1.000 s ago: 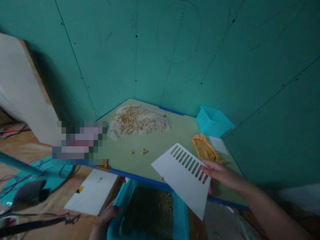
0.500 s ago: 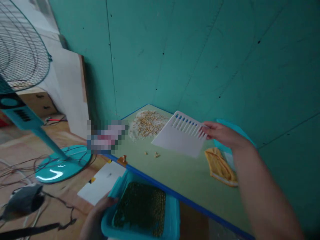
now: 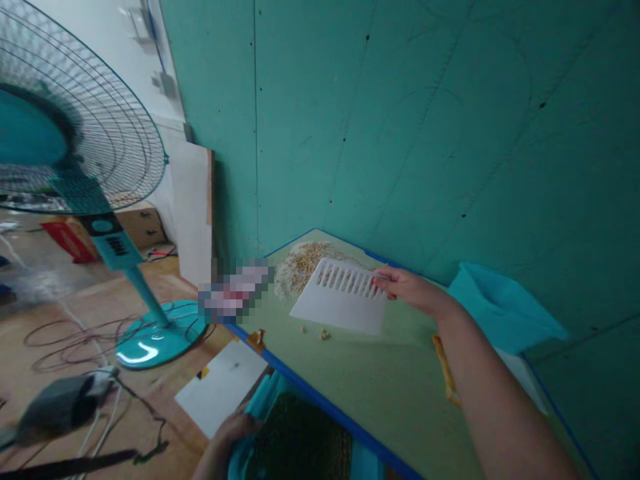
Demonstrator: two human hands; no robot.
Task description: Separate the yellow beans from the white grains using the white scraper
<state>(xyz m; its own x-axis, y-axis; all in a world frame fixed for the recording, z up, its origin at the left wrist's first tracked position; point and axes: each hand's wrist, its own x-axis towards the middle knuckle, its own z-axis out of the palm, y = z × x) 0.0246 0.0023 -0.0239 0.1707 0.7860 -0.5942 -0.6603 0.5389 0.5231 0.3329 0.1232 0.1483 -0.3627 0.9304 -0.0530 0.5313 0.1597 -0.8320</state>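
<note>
My right hand (image 3: 400, 288) grips a white plastic scraper (image 3: 343, 307) by the right end of its slotted edge. The scraper is tilted over the table, hiding part of a heap of yellowish beans mixed with white grains (image 3: 300, 263). I cannot tell whether its lower edge touches the tabletop. A few loose crumbs (image 3: 325, 334) lie in front of it. Below the table's near edge, my left hand (image 3: 240, 427) is closed on the left rim of a blue plastic tub (image 3: 265, 400). Dark green matter and beans fill the tub, which is cut off by the frame.
The blue-edged table (image 3: 390, 387) stands against a green wall. On it are a blue bag (image 3: 505, 307), a yellow cloth item (image 3: 445, 370) behind my forearm, and a blurred-out item (image 3: 235, 293). A blue fan (image 3: 145, 293) and cables occupy the floor at left.
The view has turned left and up. My right hand has moved the scraper leftward across the table, so it covers more of the bean heap. My left hand keeps hold of the tub.
</note>
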